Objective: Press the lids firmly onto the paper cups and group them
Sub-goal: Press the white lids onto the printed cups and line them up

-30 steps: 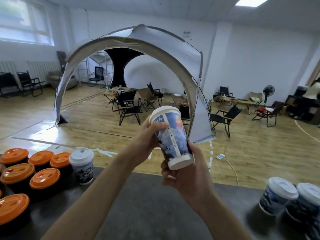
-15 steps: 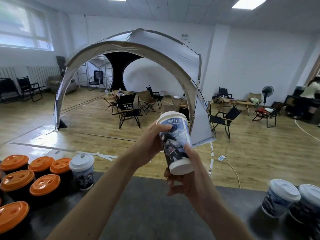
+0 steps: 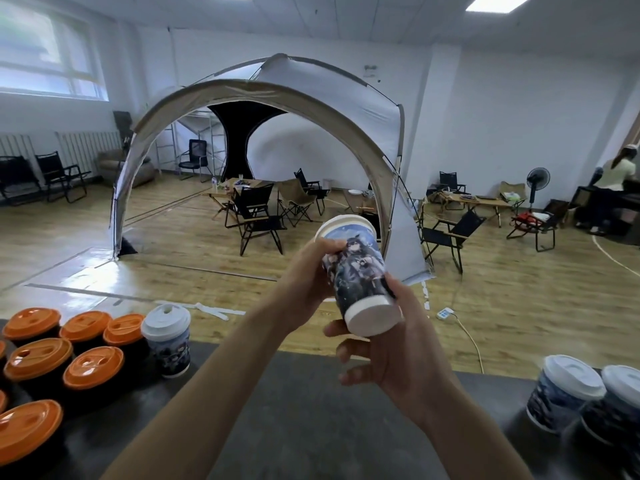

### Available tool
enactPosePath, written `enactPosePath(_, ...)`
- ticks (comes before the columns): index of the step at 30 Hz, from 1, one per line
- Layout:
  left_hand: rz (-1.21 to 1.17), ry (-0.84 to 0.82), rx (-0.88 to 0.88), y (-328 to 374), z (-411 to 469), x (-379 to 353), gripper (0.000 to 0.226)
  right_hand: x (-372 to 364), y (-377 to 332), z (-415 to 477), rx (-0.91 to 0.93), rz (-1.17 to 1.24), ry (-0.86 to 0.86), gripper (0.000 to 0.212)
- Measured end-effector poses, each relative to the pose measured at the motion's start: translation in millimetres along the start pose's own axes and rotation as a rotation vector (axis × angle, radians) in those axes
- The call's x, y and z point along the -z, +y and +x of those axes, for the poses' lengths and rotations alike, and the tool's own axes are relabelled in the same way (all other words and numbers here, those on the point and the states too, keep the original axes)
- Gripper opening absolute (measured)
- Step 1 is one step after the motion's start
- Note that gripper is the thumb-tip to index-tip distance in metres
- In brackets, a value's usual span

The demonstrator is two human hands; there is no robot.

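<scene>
at the far left of the dark bench (image 3: 311, 427) a cluster of orange-lidded cups (image 3: 38, 358) stands close together, lids on, so their contents cannot be seen; just beside the cluster, on its right, a lone printed cup (image 3: 168, 336) with a white lid stands upright, likewise closed; in the middle, raised above the bench, the held cup (image 3: 360, 275) is tipped with its white base toward the camera and its white lid (image 3: 346, 221) pointing away; the left hand (image 3: 308, 278) grips it high up, fingers (image 3: 327, 247) curled round the wall just under the lid's rim; the right hand (image 3: 391, 355) takes the bottom, thumb laid along the side and fingers (image 3: 346, 351) loosely curled beneath the base; whether the lid is fully seated cannot be told; the cup is probably light and likely empty, being held so steeply tipped; thin paper walls would give under a hard squeeze, so the stiffer rim and base look the safer places to hold, with pressure put on the lid's edge; the glossy print may be a little slippery; at the far right a pair of printed cups (image 3: 568, 393) with white lids stands touching, contents hidden
</scene>
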State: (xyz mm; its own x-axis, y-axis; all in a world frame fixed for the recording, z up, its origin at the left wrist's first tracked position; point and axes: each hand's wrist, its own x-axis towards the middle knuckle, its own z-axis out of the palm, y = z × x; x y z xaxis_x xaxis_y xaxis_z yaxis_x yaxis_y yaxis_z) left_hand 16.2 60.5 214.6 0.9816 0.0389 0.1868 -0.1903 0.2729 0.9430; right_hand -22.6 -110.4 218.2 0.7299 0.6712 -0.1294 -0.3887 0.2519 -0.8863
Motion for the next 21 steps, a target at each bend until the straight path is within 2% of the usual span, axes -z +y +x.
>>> enactPosePath(2,0.053,0.029,-0.019,4.6,0.4,-1.5,0.070,0.9,-1.9,-2.2,0.037,-0.045,0.030,0.068)
enactPosePath(6,0.013,0.033,0.021,13.5,1.4,-11.2,0.055,-5.4,-1.5,-4.7,0.054,0.000,0.026,0.061)
enactPosePath(8,0.012,0.037,0.019,13.8,2.5,-13.1,0.061,-7.8,-0.7,-3.9,0.067,0.032,0.018,0.061)
enactPosePath(13,-0.046,-0.076,0.036,9.5,-2.0,-11.3,0.059,-1.6,-8.1,-5.0,-0.006,0.339,-0.153,0.074)
enactPosePath(14,-0.048,-0.063,0.034,8.6,-2.6,-10.2,0.064,0.1,-8.1,-5.2,-0.016,0.344,-0.160,0.075)
enactPosePath(16,-0.022,-0.014,0.007,7.1,-1.0,-6.1,0.074,4.5,-7.3,-4.3,-0.014,0.199,-0.095,0.076)
enactPosePath(18,0.042,0.003,-0.018,8.5,-1.3,-1.6,0.074,4.3,-8.5,-4.2,-0.012,0.082,-0.055,0.078)
enactPosePath(21,-0.018,-0.089,-0.027,10.0,-5.3,2.8,0.073,4.4,-12.2,-3.8,-0.039,0.190,-0.090,0.077)
